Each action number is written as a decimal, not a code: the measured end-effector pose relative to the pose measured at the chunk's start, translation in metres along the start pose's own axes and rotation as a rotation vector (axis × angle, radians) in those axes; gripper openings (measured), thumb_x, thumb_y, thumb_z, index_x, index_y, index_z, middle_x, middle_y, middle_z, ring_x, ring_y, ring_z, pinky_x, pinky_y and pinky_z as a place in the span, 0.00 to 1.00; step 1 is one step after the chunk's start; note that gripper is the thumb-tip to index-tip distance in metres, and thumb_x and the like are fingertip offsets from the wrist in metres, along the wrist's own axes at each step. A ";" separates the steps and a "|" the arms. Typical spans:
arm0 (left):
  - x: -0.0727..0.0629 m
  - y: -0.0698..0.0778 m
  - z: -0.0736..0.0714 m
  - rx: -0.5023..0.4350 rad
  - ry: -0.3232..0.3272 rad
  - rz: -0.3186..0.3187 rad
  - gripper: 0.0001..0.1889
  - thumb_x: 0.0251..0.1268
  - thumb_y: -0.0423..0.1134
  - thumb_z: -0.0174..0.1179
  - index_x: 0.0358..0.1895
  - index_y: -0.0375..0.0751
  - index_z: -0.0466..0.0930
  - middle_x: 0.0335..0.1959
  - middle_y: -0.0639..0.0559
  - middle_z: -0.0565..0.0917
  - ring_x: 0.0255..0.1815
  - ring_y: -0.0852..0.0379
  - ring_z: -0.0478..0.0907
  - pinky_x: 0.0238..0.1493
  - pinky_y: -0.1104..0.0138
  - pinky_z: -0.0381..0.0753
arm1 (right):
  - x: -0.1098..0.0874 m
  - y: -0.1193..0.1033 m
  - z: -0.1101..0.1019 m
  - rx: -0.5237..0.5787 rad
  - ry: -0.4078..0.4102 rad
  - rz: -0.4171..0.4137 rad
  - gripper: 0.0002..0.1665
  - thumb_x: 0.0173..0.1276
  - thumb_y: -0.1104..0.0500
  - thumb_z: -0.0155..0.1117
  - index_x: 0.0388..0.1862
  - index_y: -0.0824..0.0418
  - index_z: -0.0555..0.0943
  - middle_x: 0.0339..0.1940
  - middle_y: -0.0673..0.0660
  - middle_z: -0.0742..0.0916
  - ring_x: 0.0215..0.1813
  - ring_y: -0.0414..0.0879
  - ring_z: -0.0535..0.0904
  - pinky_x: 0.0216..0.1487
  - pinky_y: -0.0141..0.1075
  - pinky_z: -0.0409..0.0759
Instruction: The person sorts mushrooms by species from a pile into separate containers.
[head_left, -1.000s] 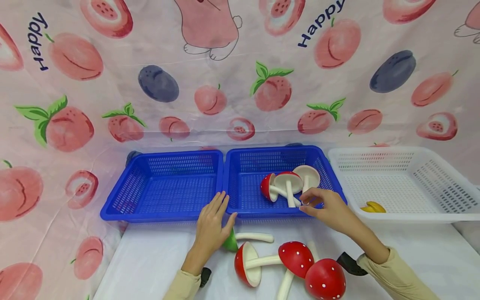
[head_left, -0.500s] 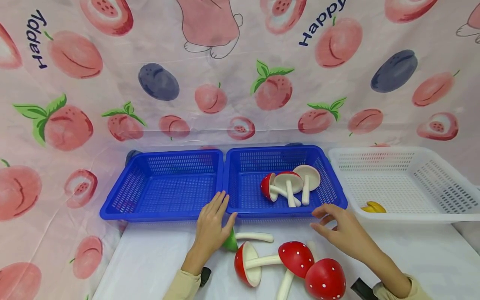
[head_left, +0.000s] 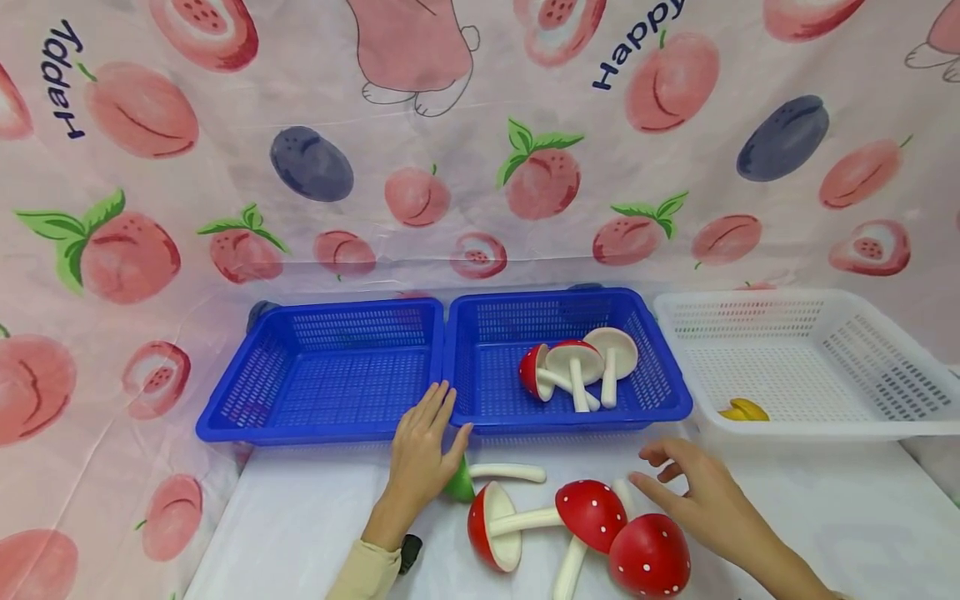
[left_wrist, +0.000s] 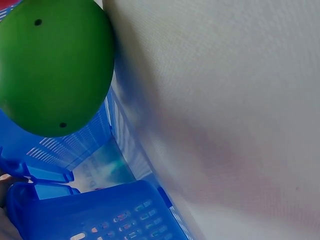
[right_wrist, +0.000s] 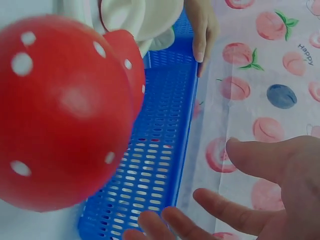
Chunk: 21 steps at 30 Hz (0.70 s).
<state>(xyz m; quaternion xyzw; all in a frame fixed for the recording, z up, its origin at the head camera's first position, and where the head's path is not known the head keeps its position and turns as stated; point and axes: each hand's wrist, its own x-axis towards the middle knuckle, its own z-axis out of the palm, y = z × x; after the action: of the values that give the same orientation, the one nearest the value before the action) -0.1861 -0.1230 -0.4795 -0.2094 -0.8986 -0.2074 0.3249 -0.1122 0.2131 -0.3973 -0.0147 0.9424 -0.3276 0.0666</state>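
Note:
My left hand (head_left: 423,454) lies with straight fingers at the front corner where the two blue baskets meet. Beside its thumb is a green-capped toy mushroom (head_left: 460,485), whose dotted cap (left_wrist: 55,65) looms large in the left wrist view. My right hand (head_left: 693,492) hovers over the table with loosely bent fingers, holding nothing. Just left of it lie red toy mushrooms with white dots, the closest being a round red cap (head_left: 649,554); another red cap (head_left: 591,515) and a sideways mushroom (head_left: 495,527) are further left. The right wrist view shows the spread right hand (right_wrist: 270,190) beside a red cap (right_wrist: 65,115).
The middle blue basket (head_left: 570,423) contains three red mushrooms (head_left: 576,367). To its left stands another blue basket (head_left: 300,435); to its right, a white basket (head_left: 825,432) with a small yellow object (head_left: 745,411). A fruit-print cloth (head_left: 480,200) hangs behind.
My right hand has let go of a mushroom in the middle basket and moved back toward me, over the table's red mushrooms. The left hand has stayed in place.

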 end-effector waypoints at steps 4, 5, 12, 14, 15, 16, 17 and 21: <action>0.000 0.001 0.000 0.001 -0.008 -0.008 0.27 0.62 0.48 0.59 0.60 0.33 0.75 0.63 0.40 0.73 0.66 0.45 0.67 0.58 0.46 0.70 | -0.007 0.004 0.005 -0.008 -0.047 0.121 0.43 0.52 0.36 0.69 0.56 0.63 0.72 0.50 0.60 0.79 0.45 0.51 0.78 0.31 0.40 0.84; 0.000 0.001 0.000 0.001 -0.010 -0.010 0.27 0.62 0.48 0.59 0.60 0.33 0.75 0.63 0.40 0.73 0.66 0.45 0.67 0.57 0.46 0.70 | -0.009 0.005 0.006 -0.009 -0.061 0.152 0.45 0.50 0.34 0.69 0.58 0.63 0.71 0.51 0.61 0.78 0.45 0.52 0.78 0.30 0.40 0.84; 0.000 0.000 -0.001 -0.002 -0.008 -0.007 0.28 0.62 0.48 0.59 0.60 0.32 0.75 0.63 0.40 0.73 0.66 0.44 0.67 0.57 0.45 0.70 | -0.018 0.017 0.019 -0.027 -0.148 0.271 0.64 0.35 0.25 0.71 0.62 0.64 0.64 0.50 0.62 0.77 0.44 0.52 0.76 0.29 0.42 0.84; 0.001 0.000 -0.002 -0.002 -0.010 -0.009 0.28 0.62 0.48 0.59 0.60 0.32 0.75 0.63 0.40 0.73 0.66 0.44 0.67 0.57 0.46 0.70 | -0.020 0.021 0.026 -0.045 -0.157 0.292 0.67 0.30 0.24 0.71 0.62 0.64 0.64 0.48 0.61 0.77 0.42 0.50 0.76 0.29 0.43 0.84; 0.001 0.000 -0.002 -0.003 -0.011 -0.010 0.27 0.62 0.48 0.59 0.60 0.32 0.75 0.62 0.40 0.73 0.66 0.44 0.67 0.58 0.46 0.70 | -0.022 0.023 0.030 -0.059 -0.160 0.301 0.69 0.28 0.23 0.71 0.62 0.64 0.64 0.48 0.61 0.77 0.41 0.50 0.76 0.29 0.44 0.83; 0.001 0.000 -0.002 -0.001 -0.012 -0.010 0.28 0.62 0.48 0.59 0.60 0.32 0.75 0.62 0.40 0.73 0.66 0.44 0.67 0.58 0.46 0.70 | -0.023 0.025 0.033 -0.071 -0.164 0.313 0.70 0.26 0.23 0.71 0.62 0.65 0.64 0.46 0.61 0.77 0.40 0.49 0.76 0.28 0.44 0.83; 0.001 0.000 -0.002 -0.001 -0.011 -0.010 0.28 0.61 0.48 0.59 0.60 0.32 0.75 0.62 0.39 0.73 0.66 0.44 0.67 0.58 0.46 0.70 | -0.024 0.027 0.037 -0.079 -0.166 0.319 0.70 0.25 0.22 0.70 0.61 0.65 0.64 0.45 0.60 0.77 0.40 0.49 0.76 0.29 0.45 0.83; 0.001 0.000 -0.002 -0.004 -0.010 -0.010 0.27 0.61 0.48 0.59 0.59 0.32 0.75 0.62 0.40 0.74 0.66 0.44 0.67 0.57 0.46 0.70 | -0.026 0.037 0.048 -0.108 -0.171 0.351 0.72 0.24 0.18 0.66 0.59 0.68 0.65 0.42 0.59 0.79 0.40 0.50 0.76 0.29 0.46 0.83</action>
<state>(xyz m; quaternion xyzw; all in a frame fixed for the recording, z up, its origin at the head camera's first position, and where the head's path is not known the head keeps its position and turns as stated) -0.1855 -0.1236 -0.4779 -0.2065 -0.9010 -0.2096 0.3188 -0.0795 0.2138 -0.4545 0.1185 0.9375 -0.2576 0.2015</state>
